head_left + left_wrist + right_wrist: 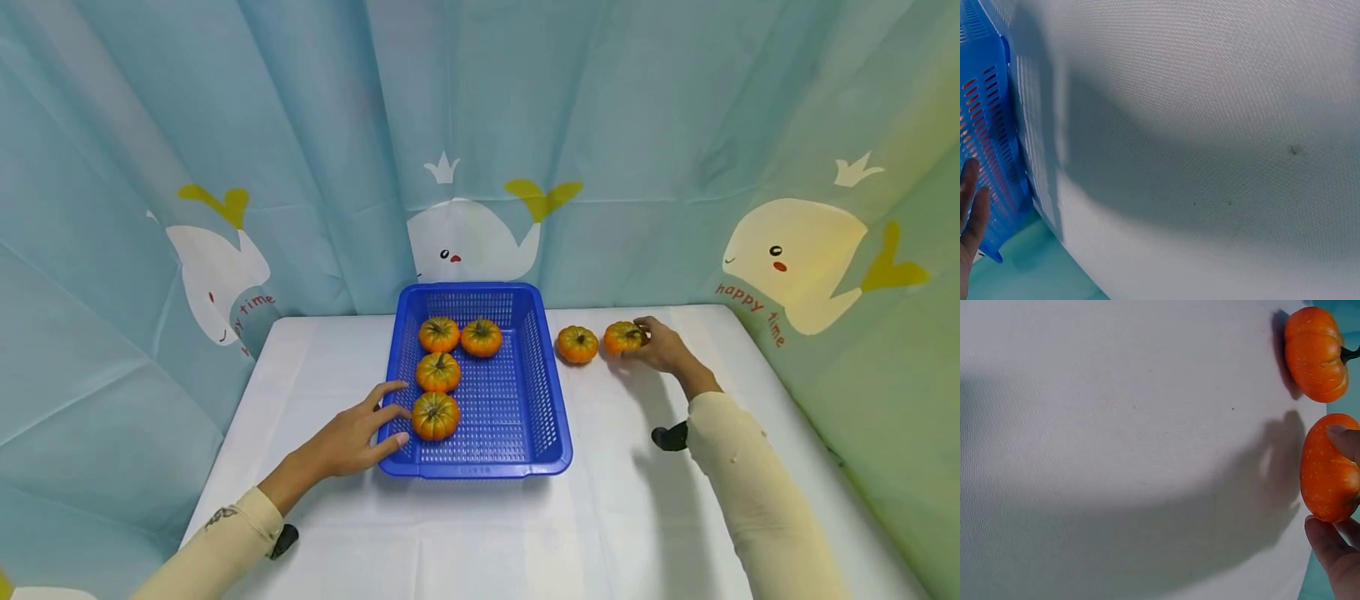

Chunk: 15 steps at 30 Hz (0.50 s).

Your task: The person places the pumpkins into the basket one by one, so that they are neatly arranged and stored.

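Note:
My right hand [663, 348] grips a small orange pumpkin [621, 337] at the back of the table, right of the basket. In the right wrist view, the thumb lies on one side of this pumpkin [1325, 472] and the fingers on the other. A second loose pumpkin [577, 344] sits on the table just left of it. My left hand [347, 437] is at the left rim of a blue plastic basket [558, 442], fingers spread; whether they touch the rim I cannot tell. Several pumpkins [436, 416] lie inside, along the left side and back.
A white table [480, 542] carries everything. Behind and beside it hangs a light blue curtain [480, 108] printed with whales; the basket's back rim stands close to it. Dark strap ends [670, 437] show at both wrists.

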Each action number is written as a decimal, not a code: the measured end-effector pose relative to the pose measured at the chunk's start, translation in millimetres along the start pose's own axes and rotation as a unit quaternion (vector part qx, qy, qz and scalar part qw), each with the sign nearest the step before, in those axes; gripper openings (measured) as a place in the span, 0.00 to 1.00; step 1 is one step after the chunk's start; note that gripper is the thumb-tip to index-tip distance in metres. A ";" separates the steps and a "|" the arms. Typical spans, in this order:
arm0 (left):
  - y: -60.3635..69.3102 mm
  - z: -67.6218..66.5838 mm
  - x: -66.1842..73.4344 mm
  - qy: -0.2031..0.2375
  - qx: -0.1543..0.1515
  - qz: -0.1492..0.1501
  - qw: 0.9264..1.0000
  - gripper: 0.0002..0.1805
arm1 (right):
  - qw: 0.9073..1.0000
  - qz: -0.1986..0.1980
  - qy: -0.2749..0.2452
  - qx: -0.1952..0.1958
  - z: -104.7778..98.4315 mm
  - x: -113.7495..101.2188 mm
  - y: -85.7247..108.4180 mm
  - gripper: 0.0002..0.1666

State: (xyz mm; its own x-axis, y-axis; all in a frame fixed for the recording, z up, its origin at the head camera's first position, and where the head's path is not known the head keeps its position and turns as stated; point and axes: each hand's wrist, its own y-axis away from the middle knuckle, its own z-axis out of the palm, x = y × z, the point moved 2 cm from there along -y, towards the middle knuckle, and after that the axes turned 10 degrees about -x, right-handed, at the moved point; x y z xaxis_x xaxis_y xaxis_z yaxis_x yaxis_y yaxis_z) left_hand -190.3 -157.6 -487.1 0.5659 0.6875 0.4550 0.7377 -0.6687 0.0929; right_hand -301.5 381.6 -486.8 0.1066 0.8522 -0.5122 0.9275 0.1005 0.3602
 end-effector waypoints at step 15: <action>-0.6 0.5 1.0 -0.003 -0.004 -0.007 1.000 0.19 | 0.999 -0.030 0.002 0.019 -16.3 -12.6 8.1 0.51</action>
State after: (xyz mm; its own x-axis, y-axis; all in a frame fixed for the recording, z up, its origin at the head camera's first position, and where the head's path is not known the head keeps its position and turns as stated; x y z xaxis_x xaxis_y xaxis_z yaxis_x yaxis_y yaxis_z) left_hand -190.0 -156.3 -487.2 0.5584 0.6981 0.4481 0.7423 -0.6617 0.1059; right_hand -301.2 380.1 -464.7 0.0490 0.8475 -0.5285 0.9453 0.1315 0.2984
